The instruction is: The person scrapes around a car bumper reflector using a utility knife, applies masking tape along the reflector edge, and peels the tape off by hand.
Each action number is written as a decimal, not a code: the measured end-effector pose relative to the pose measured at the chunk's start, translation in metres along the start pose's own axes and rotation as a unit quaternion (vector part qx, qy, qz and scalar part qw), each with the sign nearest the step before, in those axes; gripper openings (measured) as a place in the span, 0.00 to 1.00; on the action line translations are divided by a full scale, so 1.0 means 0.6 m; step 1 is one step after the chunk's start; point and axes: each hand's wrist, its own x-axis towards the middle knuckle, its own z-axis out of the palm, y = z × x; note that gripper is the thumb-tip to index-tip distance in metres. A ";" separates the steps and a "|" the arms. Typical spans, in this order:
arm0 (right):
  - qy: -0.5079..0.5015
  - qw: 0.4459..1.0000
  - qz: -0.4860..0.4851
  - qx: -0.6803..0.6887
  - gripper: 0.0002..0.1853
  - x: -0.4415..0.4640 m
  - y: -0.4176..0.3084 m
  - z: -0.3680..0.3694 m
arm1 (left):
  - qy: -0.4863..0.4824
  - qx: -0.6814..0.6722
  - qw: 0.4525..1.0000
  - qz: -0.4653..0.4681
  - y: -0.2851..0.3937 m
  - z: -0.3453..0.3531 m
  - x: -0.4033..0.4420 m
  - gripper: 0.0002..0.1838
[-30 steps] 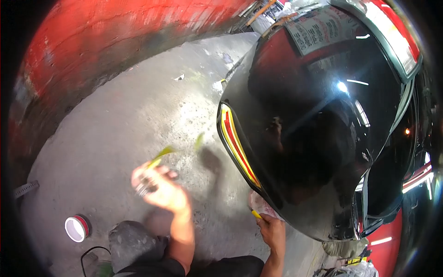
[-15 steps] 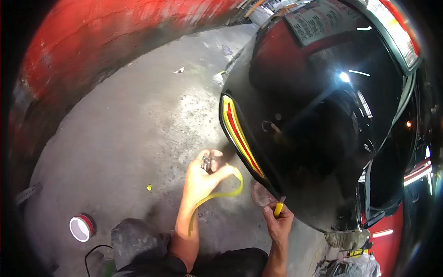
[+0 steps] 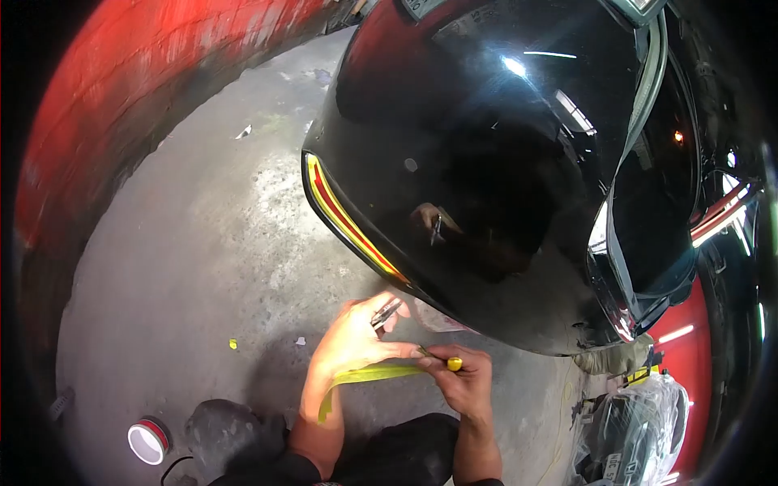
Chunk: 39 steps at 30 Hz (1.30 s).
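Note:
My left hand (image 3: 356, 336) is closed round a small dark metal tool (image 3: 386, 313), and a yellow tape strip (image 3: 377, 373) runs from its thumb back over the wrist. Touching its thumb tip, my right hand (image 3: 463, 379) grips a yellow-handled tool (image 3: 455, 364). Both hands are just below the lower edge of a glossy black bumper (image 3: 486, 300). A reflector (image 3: 344, 215), bordered by yellow tape with red inside, lies along the bumper's left edge. What the right fingertips pinch besides the tool is too small to tell.
On the grey floor (image 3: 194, 267) stands a tape roll (image 3: 148, 442) near a dark rounded shape, perhaps my knee. Small scraps (image 3: 233, 343) lie on the floor. A red wall (image 3: 105, 105) rises at left. Plastic-wrapped items (image 3: 640, 429) are at lower right.
My left hand has moved right and down to meet my right hand, the yellow strip stretching between them. The view has shifted, so the bumper sits further left. Another pale scrap shows on the floor.

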 end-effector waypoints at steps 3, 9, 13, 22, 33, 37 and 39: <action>0.200 0.978 0.014 0.064 0.07 -0.034 0.028 -0.052 | 0.004 -0.183 0.983 0.009 -0.050 -0.010 0.003 0.23; -0.204 0.957 0.065 -0.194 0.12 0.054 0.096 -0.127 | 0.306 -0.064 0.948 0.060 0.015 -0.020 -0.009 0.17; -0.290 0.933 0.086 -0.194 0.12 0.154 0.088 -0.076 | 0.525 -0.207 0.813 0.141 0.147 0.069 0.021 0.13; -0.562 0.821 -0.060 -0.075 0.14 0.255 -0.002 -0.007 | 0.506 0.164 0.831 0.161 0.303 0.031 -0.117 0.17; -0.550 0.821 -0.142 -0.055 0.12 0.262 -0.075 0.011 | 0.640 -0.008 0.595 -0.486 -0.105 0.039 -0.955 0.26; -0.580 0.784 -0.183 -0.118 0.11 0.256 -0.110 0.007 | 0.750 -0.178 0.551 -0.319 -0.128 0.045 -0.963 0.30; -0.552 0.816 -0.131 -0.111 0.11 0.243 -0.104 0.011 | 0.749 -0.206 0.555 -0.298 -0.122 0.044 -0.963 0.32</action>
